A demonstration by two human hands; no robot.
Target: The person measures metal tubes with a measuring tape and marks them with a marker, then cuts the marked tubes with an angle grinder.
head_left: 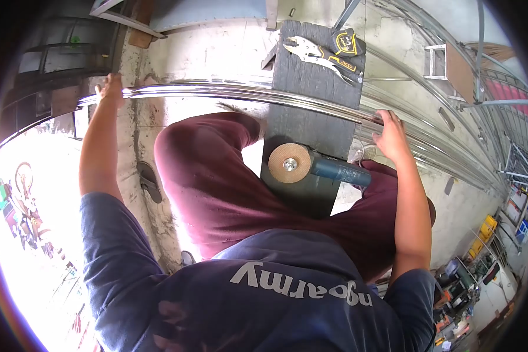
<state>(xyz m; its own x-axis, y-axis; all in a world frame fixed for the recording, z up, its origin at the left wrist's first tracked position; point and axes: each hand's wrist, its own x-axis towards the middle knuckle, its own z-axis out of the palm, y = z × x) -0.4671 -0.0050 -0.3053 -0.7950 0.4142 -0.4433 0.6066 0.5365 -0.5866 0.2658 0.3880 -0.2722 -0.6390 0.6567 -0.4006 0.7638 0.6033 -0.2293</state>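
Note:
Several long, shiny metal tubes (217,90) lie side by side across a dark wooden bench (296,126). Near their left end, my left hand (110,89) is closed around them. My right hand (390,132) grips the bundle just past the bench's right edge, fingers over the top. Closer to my body, an angle grinder (340,171) with a tan disc (278,163) rests on the bench between my legs. Locking pliers (311,51) and a black-and-yellow tape measure (345,42) lie at the bench's far end, beyond the tubes.
More long metal tubes (446,149) lie on the floor at right, beside a metal frame (480,64). A wooden box-like piece (459,73) stands there. Tools and clutter (457,281) fill the lower right. A sandal (149,182) lies on the floor at left.

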